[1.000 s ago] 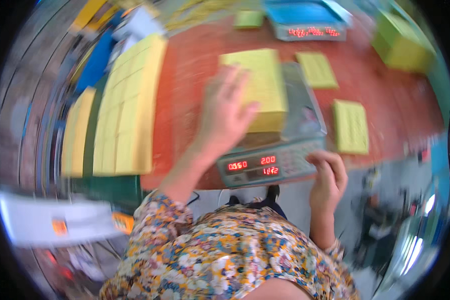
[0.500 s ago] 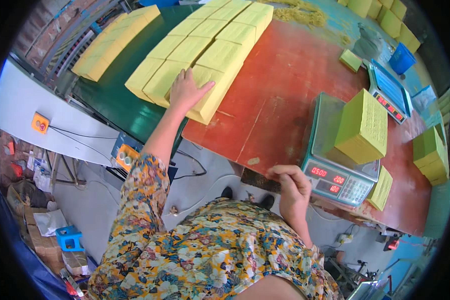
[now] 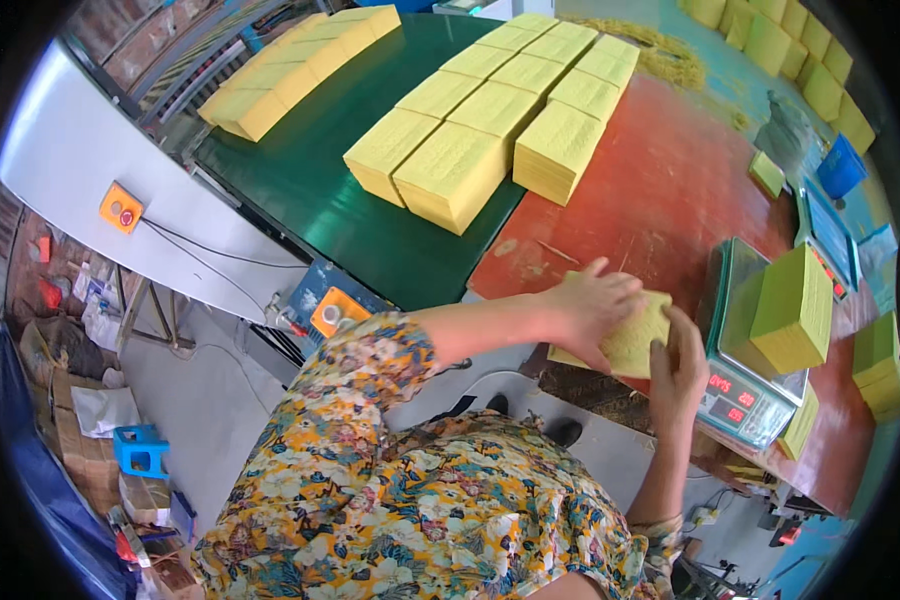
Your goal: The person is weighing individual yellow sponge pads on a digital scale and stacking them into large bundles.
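A stack of yellow paper (image 3: 638, 342) is at the near edge of the red table, between my two hands. My left hand (image 3: 598, 312) reaches across its left part, fingers spread over the top and thumb toward the near side. Against its right edge, my right hand (image 3: 678, 375) has thumb and forefinger curved at the corner; its other fingers are partly hidden. Just right of that hand is a digital scale (image 3: 725, 408) with a lit red display. A tall yellow paper block (image 3: 798, 305) rests on the scale's plate.
Rows of yellow paper stacks (image 3: 460, 165) stand across the green belt (image 3: 320, 190) and the red table (image 3: 660, 190). A second scale (image 3: 828, 235), a blue bin (image 3: 840, 167) and more blocks (image 3: 878, 365) are at right. An orange button box (image 3: 122, 207) sits at left.
My left hand has come right from the row's near end, with a paper stack now under it at the table edge. My right hand has opened from a curl and meets the stack. The view has shifted.
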Demonstrator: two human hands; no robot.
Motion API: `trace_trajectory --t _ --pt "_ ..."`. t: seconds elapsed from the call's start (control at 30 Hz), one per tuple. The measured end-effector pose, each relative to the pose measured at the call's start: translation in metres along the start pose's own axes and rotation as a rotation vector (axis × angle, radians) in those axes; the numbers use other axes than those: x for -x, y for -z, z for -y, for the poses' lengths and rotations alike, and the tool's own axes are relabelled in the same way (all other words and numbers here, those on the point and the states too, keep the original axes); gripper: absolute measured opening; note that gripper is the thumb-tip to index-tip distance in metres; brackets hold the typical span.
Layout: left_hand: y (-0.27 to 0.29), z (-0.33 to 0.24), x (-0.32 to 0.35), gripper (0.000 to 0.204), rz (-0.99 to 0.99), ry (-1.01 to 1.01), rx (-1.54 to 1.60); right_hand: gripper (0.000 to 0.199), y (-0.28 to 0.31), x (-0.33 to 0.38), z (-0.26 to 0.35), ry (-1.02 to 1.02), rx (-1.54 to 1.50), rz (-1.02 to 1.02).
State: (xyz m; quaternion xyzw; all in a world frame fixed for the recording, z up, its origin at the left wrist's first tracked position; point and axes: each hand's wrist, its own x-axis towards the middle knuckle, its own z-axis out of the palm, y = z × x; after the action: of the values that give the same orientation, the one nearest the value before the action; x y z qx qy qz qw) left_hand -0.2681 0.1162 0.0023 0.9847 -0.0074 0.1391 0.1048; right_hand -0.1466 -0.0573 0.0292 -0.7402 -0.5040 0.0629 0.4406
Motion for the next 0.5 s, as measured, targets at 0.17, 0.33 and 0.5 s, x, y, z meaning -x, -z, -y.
trace_trajectory --t 0.17,0.33,0.5 --pt "0.021 -0.003 0.005 0.073 -0.125 0.003 -0.146 0.042 -0.013 -0.046 -0.043 -0.059 0.095 0.211" --pt "-0.013 -0.059 0.101 0.037 -0.304 0.542 0.404 0.038 -0.013 -0.014 -0.063 -0.075 0.115 0.110" --pt "-0.088 -0.055 0.132 0.065 -0.146 1.328 1.881 0.037 -0.021 -0.002 -0.043 -0.117 0.130 0.044"
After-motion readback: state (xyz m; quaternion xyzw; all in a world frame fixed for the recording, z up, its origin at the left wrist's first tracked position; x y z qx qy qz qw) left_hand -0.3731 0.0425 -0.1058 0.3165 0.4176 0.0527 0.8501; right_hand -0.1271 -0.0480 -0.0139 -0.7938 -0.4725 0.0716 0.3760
